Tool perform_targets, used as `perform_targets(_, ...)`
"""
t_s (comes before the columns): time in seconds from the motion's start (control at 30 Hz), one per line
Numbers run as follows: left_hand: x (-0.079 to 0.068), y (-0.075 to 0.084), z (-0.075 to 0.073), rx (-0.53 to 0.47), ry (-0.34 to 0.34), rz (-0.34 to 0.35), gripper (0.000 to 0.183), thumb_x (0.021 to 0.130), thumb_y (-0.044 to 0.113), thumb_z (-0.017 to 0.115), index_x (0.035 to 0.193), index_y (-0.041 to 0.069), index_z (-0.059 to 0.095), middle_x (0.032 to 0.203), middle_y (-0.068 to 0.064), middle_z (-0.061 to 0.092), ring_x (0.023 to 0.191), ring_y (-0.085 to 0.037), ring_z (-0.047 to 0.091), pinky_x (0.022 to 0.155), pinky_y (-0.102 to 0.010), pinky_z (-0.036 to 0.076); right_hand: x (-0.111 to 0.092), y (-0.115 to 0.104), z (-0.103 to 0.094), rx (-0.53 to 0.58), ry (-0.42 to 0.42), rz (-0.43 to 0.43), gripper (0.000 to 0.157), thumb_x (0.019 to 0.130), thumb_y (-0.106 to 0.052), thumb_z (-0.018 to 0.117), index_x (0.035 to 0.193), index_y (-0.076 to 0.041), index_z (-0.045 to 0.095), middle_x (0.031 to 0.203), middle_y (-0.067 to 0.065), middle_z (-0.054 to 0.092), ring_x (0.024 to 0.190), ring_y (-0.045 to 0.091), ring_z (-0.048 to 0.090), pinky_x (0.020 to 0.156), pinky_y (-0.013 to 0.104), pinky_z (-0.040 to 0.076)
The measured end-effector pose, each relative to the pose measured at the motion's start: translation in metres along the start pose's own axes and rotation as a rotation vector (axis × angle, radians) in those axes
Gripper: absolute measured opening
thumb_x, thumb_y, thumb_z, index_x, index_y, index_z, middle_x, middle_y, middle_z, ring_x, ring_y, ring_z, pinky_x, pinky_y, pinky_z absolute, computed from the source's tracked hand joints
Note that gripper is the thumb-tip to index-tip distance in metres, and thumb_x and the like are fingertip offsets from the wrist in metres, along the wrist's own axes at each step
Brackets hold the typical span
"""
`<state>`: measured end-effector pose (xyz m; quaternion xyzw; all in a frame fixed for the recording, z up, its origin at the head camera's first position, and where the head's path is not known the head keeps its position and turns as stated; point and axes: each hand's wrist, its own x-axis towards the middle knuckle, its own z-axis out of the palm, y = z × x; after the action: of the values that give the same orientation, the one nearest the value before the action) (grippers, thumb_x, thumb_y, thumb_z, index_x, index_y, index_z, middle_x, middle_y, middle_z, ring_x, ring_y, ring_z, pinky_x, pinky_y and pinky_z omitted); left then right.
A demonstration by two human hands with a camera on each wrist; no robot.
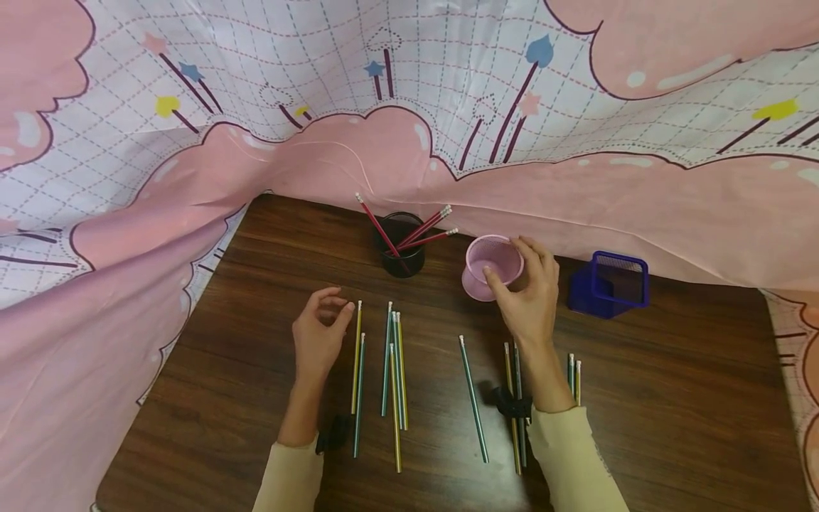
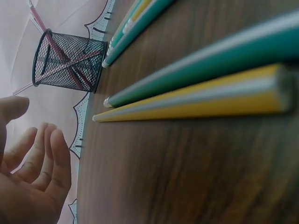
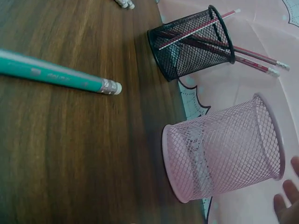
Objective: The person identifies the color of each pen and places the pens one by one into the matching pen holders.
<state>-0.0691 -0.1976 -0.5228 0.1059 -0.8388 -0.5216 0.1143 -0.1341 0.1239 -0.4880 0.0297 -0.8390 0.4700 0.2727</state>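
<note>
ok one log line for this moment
left hand: empty, near yellow pencil | right hand: at empty pink cup | black cup: holds red pencils

Patterned pink cloth [image 1: 563,192] behind tabletop [image 1: 237,384]

You are holding your right hand [image 1: 531,300] at the pink cup [image 1: 477,286], your left hand [image 1: 319,336] beside a yellow pencil [image 1: 355,363].

Soft, dim light, with near pencils [image 2: 210,96] blurred
</note>
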Motion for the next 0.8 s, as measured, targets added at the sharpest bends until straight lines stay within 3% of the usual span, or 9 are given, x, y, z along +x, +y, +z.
perform_targets(0.13,-0.009,-0.001,0.003,0.086,-0.022,0.028,0.033,0.089,0.017,0.076,0.119,0.009,0.066,0.098,0.0,0.071,0.072,-0.016,0.065,0.053,-0.027,0.049,0.0,0.005,-0.001,-0.051,-0.083,0.07,0.073,0.076,-0.032,0.086,0.14,-0.011,0.056,0.143,0.005,0.051,0.128,0.028,0.045,0.104,0.05,0.037)
perform_targets(0.33,-0.03,-0.007,0.008,0.211,-0.046,0.068,0.028,0.087,0.02,0.078,0.112,0.011,0.07,0.09,0.002,0.069,0.064,-0.012,0.061,0.053,-0.029,0.049,-0.005,0.013,0.001,-0.017,-0.158,0.098,0.085,0.075,-0.03,0.088,0.146,-0.008,0.048,0.14,0.015,0.051,0.129,0.029,0.048,0.105,0.05,0.04)
perform_targets(0.8,-0.042,-0.007,0.01,0.327,-0.061,0.077,0.029,0.084,0.019,0.081,0.11,0.01,0.071,0.086,0.0,0.068,0.062,-0.01,0.06,0.052,-0.029,0.048,-0.011,0.022,0.003,0.004,-0.182,0.132,0.089,0.075,-0.027,0.088,0.15,-0.009,0.043,0.138,0.02,0.052,0.126,0.035,0.051,0.104,0.052,0.039)
